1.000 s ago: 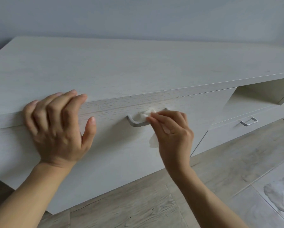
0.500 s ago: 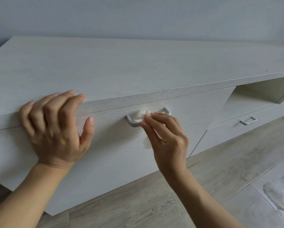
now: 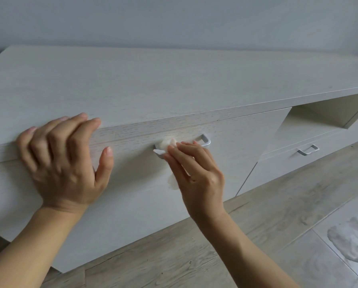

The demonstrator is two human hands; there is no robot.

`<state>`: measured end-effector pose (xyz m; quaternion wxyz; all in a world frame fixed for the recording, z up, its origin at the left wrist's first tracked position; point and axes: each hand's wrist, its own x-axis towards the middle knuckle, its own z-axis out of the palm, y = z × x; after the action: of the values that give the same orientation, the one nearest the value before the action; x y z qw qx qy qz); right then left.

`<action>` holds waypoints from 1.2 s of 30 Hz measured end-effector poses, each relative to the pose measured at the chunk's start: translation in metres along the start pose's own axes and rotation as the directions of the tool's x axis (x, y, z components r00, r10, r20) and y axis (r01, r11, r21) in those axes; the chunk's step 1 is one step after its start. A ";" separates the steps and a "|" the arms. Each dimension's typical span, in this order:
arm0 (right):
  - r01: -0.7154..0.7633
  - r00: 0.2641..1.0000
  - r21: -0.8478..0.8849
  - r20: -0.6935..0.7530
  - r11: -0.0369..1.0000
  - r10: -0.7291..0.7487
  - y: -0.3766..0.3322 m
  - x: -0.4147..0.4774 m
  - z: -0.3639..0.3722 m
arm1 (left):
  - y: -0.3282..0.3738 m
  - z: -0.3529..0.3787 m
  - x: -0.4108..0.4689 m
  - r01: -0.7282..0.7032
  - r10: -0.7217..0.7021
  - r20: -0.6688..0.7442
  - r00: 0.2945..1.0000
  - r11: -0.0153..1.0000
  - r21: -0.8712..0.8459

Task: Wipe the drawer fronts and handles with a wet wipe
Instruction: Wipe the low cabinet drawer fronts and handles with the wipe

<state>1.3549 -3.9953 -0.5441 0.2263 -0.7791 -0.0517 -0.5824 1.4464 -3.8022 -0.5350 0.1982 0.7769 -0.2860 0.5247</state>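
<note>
Right hand (image 3: 196,175): fingers pinch crumpled white wet wipe (image 3: 167,144), pressed on left end of handle (image 3: 204,140); loose tail of wipe hangs below handle, behind palm.
Handle: flat brushed-metal bar, squared corners, right end bare.
Drawer front (image 3: 132,196) around handle: pale wood-grain laminate, matte, fine dashes in grain.
Left hand (image 3: 63,163): well left of handle, holds nothing; fingers bent over front edge of cabinet top (image 3: 153,84), thumb splayed on drawer front.
Second handle (image 3: 307,150): same shape, far right of handle, on lower drawer.
Floor (image 3: 277,204): below handle, grey weathered wood-look planks.
</note>
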 end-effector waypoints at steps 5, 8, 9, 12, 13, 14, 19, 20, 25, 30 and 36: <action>0.045 0.999 -0.062 0.031 0.997 -0.043 0.001 0.003 -0.001 | -0.001 0.002 -0.001 0.001 -0.001 -0.006 1.000 1.000 -0.024; 0.072 0.996 -0.093 0.051 0.993 -0.067 0.000 0.003 -0.001 | 0.000 0.001 0.000 0.004 -0.004 0.002 1.000 0.999 -0.044; 0.083 0.995 -0.103 0.055 0.991 -0.078 0.006 0.005 -0.004 | 0.000 0.001 0.000 0.002 -0.002 -0.005 1.000 0.999 -0.036; 0.077 0.996 -0.118 0.049 0.990 -0.072 0.012 0.007 -0.010 | 0.002 0.001 0.000 -0.016 0.016 -0.023 1.000 1.000 0.007; 0.066 0.997 -0.107 0.044 0.992 -0.062 0.010 0.005 -0.008 | 0.002 0.001 0.000 -0.017 0.018 -0.023 1.000 1.000 0.019; 0.057 0.998 -0.095 0.041 0.994 -0.053 0.006 0.004 -0.005 | 0.001 0.001 0.000 -0.016 0.017 -0.022 1.000 1.000 0.024; -0.001 1.000 -0.077 0.021 0.997 0.003 0.022 0.009 -0.018 | 0.003 0.001 0.001 -0.008 0.008 -0.043 0.999 1.000 0.013; -0.025 1.000 -0.062 0.011 0.998 0.025 0.019 0.009 -0.017 | 0.003 0.000 0.002 -0.007 0.008 -0.047 0.999 1.000 0.017; -0.021 0.998 0.033 0.056 0.999 0.020 -0.004 0.006 0.004 | 0.006 -0.001 0.003 -0.011 0.017 -0.078 0.997 0.997 0.074; -0.034 0.999 -0.020 0.027 0.999 0.035 0.002 0.005 0.001 | 0.006 -0.002 0.005 -0.016 0.027 -0.089 0.996 0.992 0.128; -0.037 0.999 -0.078 0.036 0.996 0.040 0.002 0.006 0.003 | 0.006 -0.003 0.006 -0.026 0.038 -0.087 0.996 0.990 0.137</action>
<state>1.3600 -3.9969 -0.5400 0.2061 -0.7989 -0.0186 -0.5648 1.4427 -3.8063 -0.5283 0.1490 0.7599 -0.2527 0.5801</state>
